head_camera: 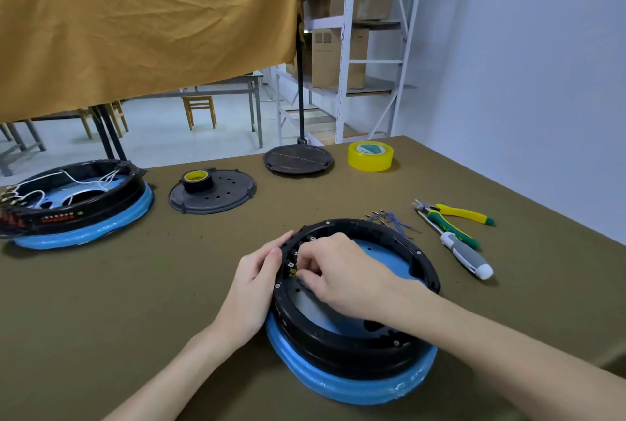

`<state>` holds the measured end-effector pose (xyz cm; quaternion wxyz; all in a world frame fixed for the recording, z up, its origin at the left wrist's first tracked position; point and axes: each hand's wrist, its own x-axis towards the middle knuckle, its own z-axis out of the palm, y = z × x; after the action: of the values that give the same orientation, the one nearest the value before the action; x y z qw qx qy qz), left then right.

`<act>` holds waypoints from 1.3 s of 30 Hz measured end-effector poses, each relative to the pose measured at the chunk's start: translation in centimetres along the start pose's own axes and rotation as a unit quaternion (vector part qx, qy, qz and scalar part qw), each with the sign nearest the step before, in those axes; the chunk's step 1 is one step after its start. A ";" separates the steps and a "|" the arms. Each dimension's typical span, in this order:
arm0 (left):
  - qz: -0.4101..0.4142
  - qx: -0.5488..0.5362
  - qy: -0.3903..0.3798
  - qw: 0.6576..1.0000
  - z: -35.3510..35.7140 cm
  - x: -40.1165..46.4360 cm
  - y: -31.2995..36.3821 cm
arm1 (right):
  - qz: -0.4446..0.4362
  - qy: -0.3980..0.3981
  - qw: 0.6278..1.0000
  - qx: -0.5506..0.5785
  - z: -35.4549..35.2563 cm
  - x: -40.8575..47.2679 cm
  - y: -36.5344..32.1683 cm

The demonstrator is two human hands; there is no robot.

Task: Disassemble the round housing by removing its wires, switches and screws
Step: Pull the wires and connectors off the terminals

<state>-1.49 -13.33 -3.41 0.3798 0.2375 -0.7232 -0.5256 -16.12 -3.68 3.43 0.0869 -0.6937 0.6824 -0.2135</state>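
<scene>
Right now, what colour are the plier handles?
Yellow with green tips, pliers, in the head view.

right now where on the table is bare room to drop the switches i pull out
Bare cloth lies left of the left hand, between both housings, and right of the screwdriver. Crowded: around the pliers and blue wires.
</scene>
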 end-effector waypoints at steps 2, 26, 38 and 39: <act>0.003 0.006 -0.001 1.000 -0.1 0.0 -0.1 | -0.014 0.010 1.000 -0.007 -0.4 -0.4 0.2; -0.011 -0.021 0.002 1.000 0.1 0.0 0.0 | 0.272 0.154 0.941 -0.126 -5.4 6.3 15.7; -0.004 -0.018 0.001 1.000 0.2 0.0 0.1 | 0.025 0.191 0.980 -0.044 -3.8 2.9 4.0; -0.004 -0.020 -0.001 1.000 0.2 0.0 0.1 | 0.017 0.160 0.985 -0.058 -3.3 2.4 3.1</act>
<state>-1.63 -13.19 -3.34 0.3814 0.2322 -0.7122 -0.5416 -20.33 -5.67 5.56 -0.0602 -0.6428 0.7103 -0.2804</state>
